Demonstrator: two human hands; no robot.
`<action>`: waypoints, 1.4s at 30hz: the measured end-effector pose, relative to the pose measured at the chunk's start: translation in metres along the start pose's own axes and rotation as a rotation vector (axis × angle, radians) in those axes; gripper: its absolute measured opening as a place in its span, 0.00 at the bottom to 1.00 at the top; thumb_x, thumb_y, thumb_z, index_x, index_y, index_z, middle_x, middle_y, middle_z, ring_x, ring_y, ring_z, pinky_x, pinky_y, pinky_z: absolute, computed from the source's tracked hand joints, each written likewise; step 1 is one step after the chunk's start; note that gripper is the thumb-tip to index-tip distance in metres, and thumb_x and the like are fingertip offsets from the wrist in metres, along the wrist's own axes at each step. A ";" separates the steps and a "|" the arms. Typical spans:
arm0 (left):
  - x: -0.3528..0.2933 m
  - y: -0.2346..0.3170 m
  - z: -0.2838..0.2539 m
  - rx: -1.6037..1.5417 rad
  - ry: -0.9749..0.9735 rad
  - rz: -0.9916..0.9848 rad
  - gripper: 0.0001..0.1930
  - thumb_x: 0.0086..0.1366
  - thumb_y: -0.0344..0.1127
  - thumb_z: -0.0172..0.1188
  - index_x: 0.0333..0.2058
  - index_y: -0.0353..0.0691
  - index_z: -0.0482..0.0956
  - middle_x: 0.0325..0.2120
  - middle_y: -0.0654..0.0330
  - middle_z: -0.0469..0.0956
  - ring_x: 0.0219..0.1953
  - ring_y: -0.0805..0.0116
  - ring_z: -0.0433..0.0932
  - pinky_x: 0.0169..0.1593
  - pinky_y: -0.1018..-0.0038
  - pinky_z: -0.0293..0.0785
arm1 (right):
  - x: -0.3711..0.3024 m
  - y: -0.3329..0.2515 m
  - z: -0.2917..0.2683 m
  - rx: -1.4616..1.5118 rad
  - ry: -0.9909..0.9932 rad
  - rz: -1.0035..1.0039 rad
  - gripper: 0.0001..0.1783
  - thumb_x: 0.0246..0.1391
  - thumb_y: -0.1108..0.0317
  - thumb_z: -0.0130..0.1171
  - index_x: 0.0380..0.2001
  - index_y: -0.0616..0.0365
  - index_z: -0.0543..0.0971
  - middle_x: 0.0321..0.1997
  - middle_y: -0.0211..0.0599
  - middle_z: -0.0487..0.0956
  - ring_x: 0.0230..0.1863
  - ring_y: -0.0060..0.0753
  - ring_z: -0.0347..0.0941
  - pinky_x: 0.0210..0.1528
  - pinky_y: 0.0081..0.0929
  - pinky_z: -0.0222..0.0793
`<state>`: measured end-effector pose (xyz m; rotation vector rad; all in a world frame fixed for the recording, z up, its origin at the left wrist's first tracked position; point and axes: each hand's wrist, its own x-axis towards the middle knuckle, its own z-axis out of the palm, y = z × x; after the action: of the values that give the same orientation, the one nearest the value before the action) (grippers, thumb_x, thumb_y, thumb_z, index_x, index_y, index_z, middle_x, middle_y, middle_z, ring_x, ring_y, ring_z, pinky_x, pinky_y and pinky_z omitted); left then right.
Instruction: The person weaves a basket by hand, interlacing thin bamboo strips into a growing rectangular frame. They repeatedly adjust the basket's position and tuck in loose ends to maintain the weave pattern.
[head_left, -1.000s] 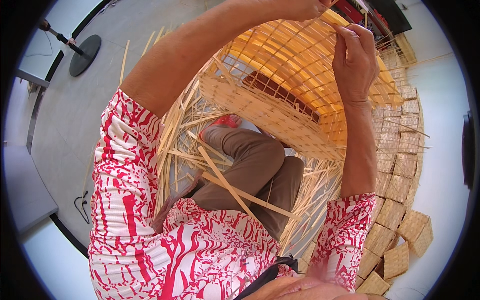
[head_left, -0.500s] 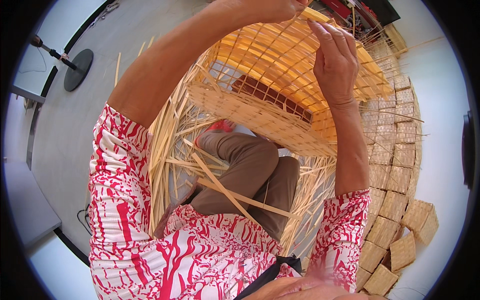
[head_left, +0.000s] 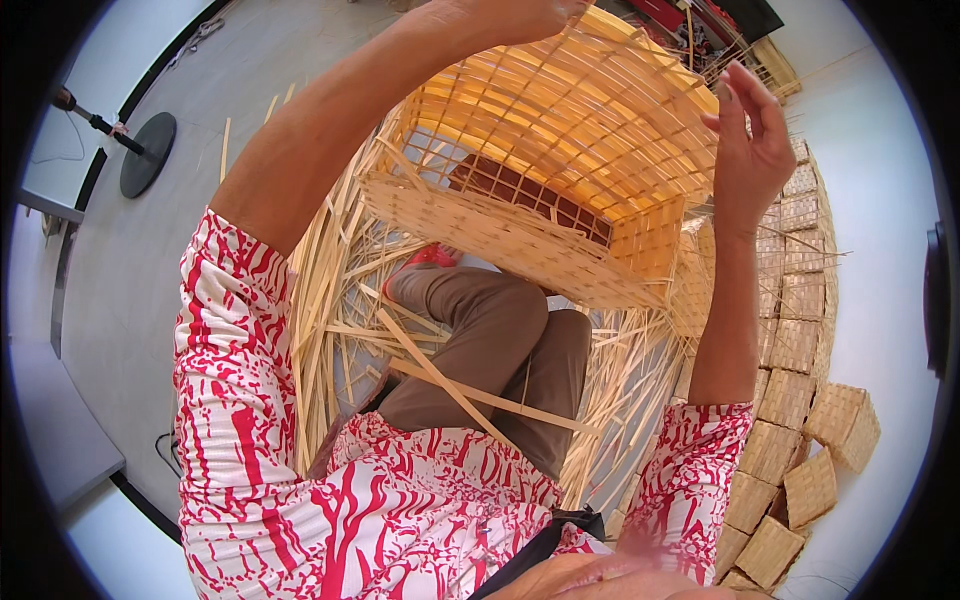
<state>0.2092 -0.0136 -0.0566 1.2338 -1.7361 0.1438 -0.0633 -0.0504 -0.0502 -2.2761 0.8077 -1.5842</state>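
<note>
A large half-woven bamboo basket stands tilted in front of my knees, its lattice open and its yellow strips standing along the far side. At the top edge of the view my left hand is partly cut off, its fingers bent together by the basket's far rim. What they grip is hidden. Just off the basket's upper right corner, my right hand is raised with its fingers loosely bent and apart, and I see nothing in it. A reddish-brown block shows through the lattice.
Loose bamboo strips lie around my legs, and some cross my lap. Stacked small woven boxes line the wall on the right. A round black stand base is at the far left, with a grey table nearer.
My right hand has left the basket's far rim and moved right and slightly down. The strips fanned out at the basket's right end no longer stick out. My left hand has shifted slightly left.
</note>
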 end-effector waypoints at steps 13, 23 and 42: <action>-0.002 0.008 -0.006 -0.090 0.022 0.020 0.07 0.56 0.30 0.59 0.29 0.35 0.85 0.27 0.44 0.83 0.34 0.45 0.84 0.40 0.57 0.79 | 0.034 -0.011 0.038 -0.511 -0.380 0.075 0.29 0.54 0.35 0.67 0.39 0.51 0.87 0.37 0.36 0.88 0.35 0.40 0.85 0.39 0.41 0.77; -0.006 0.025 -0.013 -0.074 0.023 -0.022 0.07 0.55 0.28 0.58 0.27 0.35 0.86 0.25 0.43 0.82 0.31 0.46 0.84 0.38 0.56 0.78 | 0.035 -0.017 0.042 -0.527 -0.458 0.204 0.25 0.53 0.37 0.70 0.32 0.48 0.87 0.26 0.28 0.86 0.27 0.28 0.80 0.32 0.35 0.71; -0.042 -0.021 -0.027 -0.191 0.369 -0.013 0.26 0.57 0.34 0.74 0.54 0.38 0.78 0.43 0.53 0.83 0.41 0.61 0.82 0.46 0.64 0.79 | 0.026 0.014 0.026 -0.540 -0.314 -0.164 0.21 0.58 0.52 0.69 0.47 0.56 0.85 0.45 0.42 0.85 0.46 0.45 0.82 0.49 0.38 0.75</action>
<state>0.2434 0.0198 -0.0816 1.0071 -1.3875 0.1816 -0.0371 -0.0795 -0.0468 -2.9357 1.0828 -1.1056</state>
